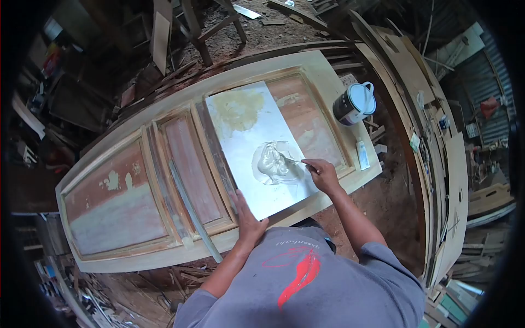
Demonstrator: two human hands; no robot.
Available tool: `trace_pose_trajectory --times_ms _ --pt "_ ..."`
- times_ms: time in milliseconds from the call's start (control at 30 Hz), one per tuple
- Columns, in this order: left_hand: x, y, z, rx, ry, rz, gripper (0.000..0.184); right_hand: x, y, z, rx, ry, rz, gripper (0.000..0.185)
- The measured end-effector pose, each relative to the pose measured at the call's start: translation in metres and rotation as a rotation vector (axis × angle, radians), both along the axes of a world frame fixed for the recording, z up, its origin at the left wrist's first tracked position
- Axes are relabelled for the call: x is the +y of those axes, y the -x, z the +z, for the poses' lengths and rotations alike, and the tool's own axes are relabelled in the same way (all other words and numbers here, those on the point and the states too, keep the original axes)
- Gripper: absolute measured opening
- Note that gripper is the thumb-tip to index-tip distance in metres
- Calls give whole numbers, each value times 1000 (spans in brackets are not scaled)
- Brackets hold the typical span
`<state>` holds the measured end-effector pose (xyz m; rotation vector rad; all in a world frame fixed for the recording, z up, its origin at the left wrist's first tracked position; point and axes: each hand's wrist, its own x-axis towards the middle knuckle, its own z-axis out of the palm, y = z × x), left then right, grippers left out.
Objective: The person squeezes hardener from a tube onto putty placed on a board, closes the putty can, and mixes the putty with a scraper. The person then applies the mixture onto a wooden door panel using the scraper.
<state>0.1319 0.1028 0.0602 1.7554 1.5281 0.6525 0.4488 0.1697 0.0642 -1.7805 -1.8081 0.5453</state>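
Note:
A white board (240,158) lies across the panelled wooden door (219,238), with a mound of pale wet putty (272,164) spread on it. My right hand (322,175) is closed around the handle of a putty knife (291,160), whose blade is in the putty. At the board's near left corner, my left hand (250,221) grips the edge, fingers along the left side and thumb by the near edge. A yellowish dried patch (235,109) covers the board's far end.
An open paint can (355,104) stands at the door's right end, near a white and blue tube (362,155). A long thin strip (194,210) lies across the door left of my left hand. Wooden boards (432,136) lean on the right; scraps litter the ground.

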Motion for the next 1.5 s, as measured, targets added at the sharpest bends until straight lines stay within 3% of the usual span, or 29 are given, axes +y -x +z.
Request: trace_pose_trajectory --times_ms 100,133,233,300,367,400,467,533,633,667,767,900,1200,1500 --pt "3 12 1 -17 170 148 136 -3 -8 -7 395 233 -170 29" --pt "0 16 6 -382 370 221 120 -3 -12 -18 472 232 -172 28" --pt "-18 25 -39 -961 696 448 80 -2 -18 -65 674 283 -164 28" --pt "-48 32 -92 -1451 786 688 36 -3 -19 -83 746 361 -183 27" --pt "-60 13 -82 -1718 759 862 23 3 -25 -69 809 449 -179 28" --pt "-58 1 -61 -1768 745 833 22 6 -26 -67 856 350 -125 29" --pt "-45 -36 -20 -1680 793 672 27 12 -41 -69 729 431 -58 30" --pt "-42 -52 -28 -1515 752 652 42 19 -51 -46 585 441 26 31" --pt "-50 -64 -57 -1317 654 743 60 35 -77 -32 624 274 124 30" --pt "-44 -75 -43 -1399 658 823 56 41 -85 -26 572 224 183 31" --pt "-26 -95 6 -1710 752 694 50 62 -97 -9 446 72 379 33" --pt "-24 -96 3 -1513 681 819 53 77 -109 -13 399 -84 542 42" --pt "1 -94 72 -1731 608 800 51 68 -105 -9 532 -210 511 55" --pt "9 -95 90 -1748 616 773 53 58 -157 14 340 -160 637 58"
